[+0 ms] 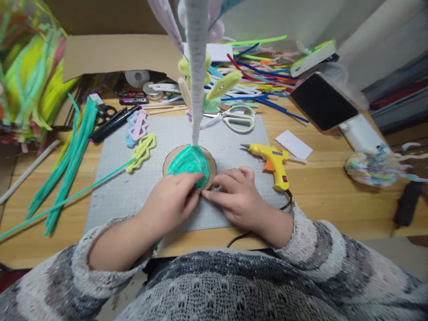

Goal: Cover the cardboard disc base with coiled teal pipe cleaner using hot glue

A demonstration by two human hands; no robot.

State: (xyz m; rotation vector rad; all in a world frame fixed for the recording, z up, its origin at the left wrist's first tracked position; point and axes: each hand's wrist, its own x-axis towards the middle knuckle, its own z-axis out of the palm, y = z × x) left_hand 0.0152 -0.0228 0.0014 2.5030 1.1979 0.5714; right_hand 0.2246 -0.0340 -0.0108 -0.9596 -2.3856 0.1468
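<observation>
A round cardboard base (211, 162) lies on the grey cutting mat, with a coiled green pipe-cleaner piece (189, 161) covering much of it. A tall white wrapped stem (195, 89) rises from the back of the green coil. My left hand (174, 194) rests over the front-left of the coil, its thumb and index finger pinching near the front edge; what lies between them is hidden. From the right, my right hand (236, 194) touches the front-right rim of the base, fingers curled and the index fingertip near the left fingers. Whatever it grips is too small to tell.
A yellow glue gun (272, 160) lies right of my right hand, its black cord running toward the front edge. Scissors (239, 119) lie behind the base. Green pipe cleaners (72, 160) are at left, a phone (323, 101) at back right. Flowers top the stem.
</observation>
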